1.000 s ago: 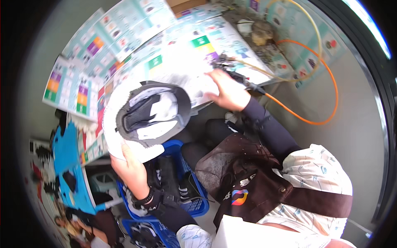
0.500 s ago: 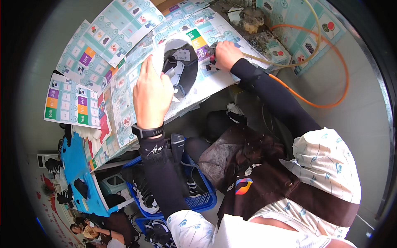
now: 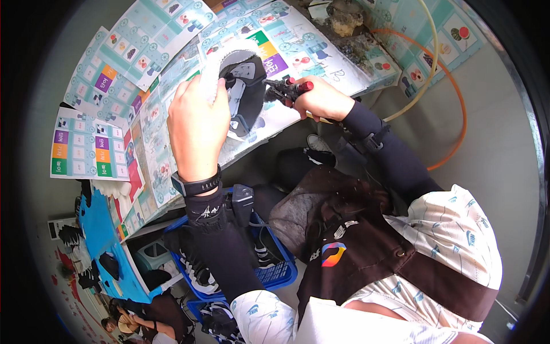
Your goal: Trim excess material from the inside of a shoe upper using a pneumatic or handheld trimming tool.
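A shoe (image 3: pixel 243 86) is held upright on the desk (image 3: pixel 321 51) by the left hand (image 3: pixel 197 129), closed on its sole. A red-tipped tool (image 3: pixel 286 90), gripped by the right hand (image 3: pixel 321 100), is pointed at the shoe. The work seems underway, not finished; more shoes are waiting in a blue basket (image 3: pixel 275 275).
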A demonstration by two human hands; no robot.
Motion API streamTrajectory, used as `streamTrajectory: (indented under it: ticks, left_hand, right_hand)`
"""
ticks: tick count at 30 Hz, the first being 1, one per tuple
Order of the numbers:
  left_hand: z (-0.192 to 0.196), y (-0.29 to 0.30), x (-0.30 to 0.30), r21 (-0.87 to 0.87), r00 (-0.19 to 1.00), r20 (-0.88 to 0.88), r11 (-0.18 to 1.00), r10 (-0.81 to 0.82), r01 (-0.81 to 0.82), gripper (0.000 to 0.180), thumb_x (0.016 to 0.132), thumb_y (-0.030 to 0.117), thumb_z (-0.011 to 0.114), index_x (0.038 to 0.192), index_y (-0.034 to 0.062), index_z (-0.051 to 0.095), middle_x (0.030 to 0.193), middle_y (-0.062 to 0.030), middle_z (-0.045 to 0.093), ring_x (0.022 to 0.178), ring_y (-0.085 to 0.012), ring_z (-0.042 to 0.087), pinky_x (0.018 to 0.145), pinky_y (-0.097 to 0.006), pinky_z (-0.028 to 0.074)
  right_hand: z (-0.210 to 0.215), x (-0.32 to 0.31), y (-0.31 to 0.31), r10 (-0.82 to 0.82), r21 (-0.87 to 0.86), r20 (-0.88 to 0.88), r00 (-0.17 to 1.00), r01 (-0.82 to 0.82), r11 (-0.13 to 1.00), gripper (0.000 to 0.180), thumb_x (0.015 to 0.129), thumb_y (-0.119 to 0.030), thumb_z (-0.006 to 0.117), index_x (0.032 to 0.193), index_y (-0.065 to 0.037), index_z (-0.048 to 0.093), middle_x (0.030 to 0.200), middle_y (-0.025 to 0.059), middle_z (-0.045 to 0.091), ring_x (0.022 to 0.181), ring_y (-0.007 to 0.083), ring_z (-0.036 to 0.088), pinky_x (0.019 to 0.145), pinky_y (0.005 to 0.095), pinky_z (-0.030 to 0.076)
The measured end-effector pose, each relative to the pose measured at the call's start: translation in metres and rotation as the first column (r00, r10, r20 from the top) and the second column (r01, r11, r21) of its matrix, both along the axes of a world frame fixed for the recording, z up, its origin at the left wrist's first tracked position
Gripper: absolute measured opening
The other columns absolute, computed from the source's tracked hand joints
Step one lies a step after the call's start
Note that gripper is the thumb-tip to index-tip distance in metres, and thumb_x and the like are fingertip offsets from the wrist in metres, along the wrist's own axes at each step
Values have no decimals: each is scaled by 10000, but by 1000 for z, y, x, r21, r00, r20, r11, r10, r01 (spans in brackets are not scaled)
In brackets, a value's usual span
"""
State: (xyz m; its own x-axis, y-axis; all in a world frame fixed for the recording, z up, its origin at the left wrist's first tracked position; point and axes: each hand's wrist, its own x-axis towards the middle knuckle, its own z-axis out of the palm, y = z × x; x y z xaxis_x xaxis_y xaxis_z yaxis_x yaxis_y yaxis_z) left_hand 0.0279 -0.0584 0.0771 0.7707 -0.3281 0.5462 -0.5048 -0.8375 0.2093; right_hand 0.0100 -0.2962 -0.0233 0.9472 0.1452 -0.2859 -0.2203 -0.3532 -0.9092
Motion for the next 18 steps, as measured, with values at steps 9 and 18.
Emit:
streamTrajectory:
  ticks: [9, 18]
  left_hand:
    - [2, -15, -15, -89, 987, -158, 996, 6, -20, 452, 966, 443, 701, 964, -8, 730, 888, -247, 709, 852, -465, 679, 758, -510, 540]
    - [-7, -13, -21, -93, 993, -119, 996, -12, 1, 485, 959, 463, 707, 937, -21, 728, 886, -264, 708, 862, -471, 683, 761, -511, 540]
  right_hand:
    - [-13, 2, 22, 75, -291, 364, 928, 37, 956, 267, 781, -219, 582, 747, 36, 656, 846, 304, 680, 856, 474, 669, 792, 514, 548]
    - [-26, -3, 19, 83, -276, 389, 917, 30, 961, 234, 827, -201, 643, 881, 18, 705, 683, 155, 660, 624, 247, 650, 657, 376, 518]
